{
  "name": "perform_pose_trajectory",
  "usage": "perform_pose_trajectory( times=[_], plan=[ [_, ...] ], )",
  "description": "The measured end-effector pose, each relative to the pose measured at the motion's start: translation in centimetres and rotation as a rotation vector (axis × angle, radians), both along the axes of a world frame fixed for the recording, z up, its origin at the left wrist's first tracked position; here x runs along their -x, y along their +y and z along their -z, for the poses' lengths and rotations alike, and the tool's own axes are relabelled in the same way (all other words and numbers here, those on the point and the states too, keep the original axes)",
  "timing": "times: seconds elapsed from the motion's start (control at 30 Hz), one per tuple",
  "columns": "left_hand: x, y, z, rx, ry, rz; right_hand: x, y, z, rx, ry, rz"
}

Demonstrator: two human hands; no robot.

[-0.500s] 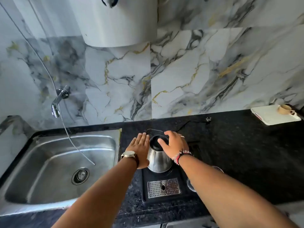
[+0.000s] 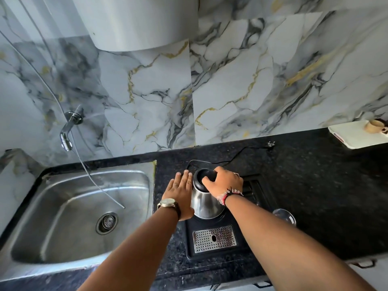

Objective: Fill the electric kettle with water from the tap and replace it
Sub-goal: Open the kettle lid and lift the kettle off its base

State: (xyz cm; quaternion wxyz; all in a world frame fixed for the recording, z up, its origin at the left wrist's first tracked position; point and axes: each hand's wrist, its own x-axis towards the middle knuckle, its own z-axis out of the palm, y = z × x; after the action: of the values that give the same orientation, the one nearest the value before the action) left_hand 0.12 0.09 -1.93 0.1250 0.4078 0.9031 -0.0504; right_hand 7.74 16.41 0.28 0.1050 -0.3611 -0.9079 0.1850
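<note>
A steel electric kettle (image 2: 204, 203) with a black lid stands on a black base tray (image 2: 243, 252) on the dark counter, right of the sink. My left hand (image 2: 181, 193) lies flat against the kettle's left side, fingers straight. My right hand (image 2: 224, 181) rests on top of the kettle, fingers curled over the black lid. The chrome tap (image 2: 68, 133) sticks out of the marble wall above the steel sink (image 2: 69, 208). No water runs from it.
A perforated metal drip grate (image 2: 214, 238) sits in the tray's front. A black cord (image 2: 233, 156) runs back to a plug by the wall. A glass lid (image 2: 284, 216) lies to the right. A white board with a cup (image 2: 375, 126) stands far right. A thin hose (image 2: 100, 185) hangs into the sink.
My left hand has flattened against the kettle's side, and my right hand's fingers have closed further over the lid. The kettle has not moved.
</note>
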Motion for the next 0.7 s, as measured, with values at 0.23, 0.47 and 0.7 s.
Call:
perform_pose_trajectory(
  times=[0.23,0.47,0.7],
  plan=[
    [0.3,-0.1,-0.1,-0.04,0.003,0.024,-2.5,2.5,2.0,0.41,0.483,0.084],
    [0.3,0.0,0.1,-0.045,0.016,0.029,-2.9,4.5,5.5,0.426,0.464,0.171],
    [0.2,-0.8,-0.5,-0.089,0.011,-0.015,-1.3,3.9,3.8,0.429,0.602,0.264]
  ],
)
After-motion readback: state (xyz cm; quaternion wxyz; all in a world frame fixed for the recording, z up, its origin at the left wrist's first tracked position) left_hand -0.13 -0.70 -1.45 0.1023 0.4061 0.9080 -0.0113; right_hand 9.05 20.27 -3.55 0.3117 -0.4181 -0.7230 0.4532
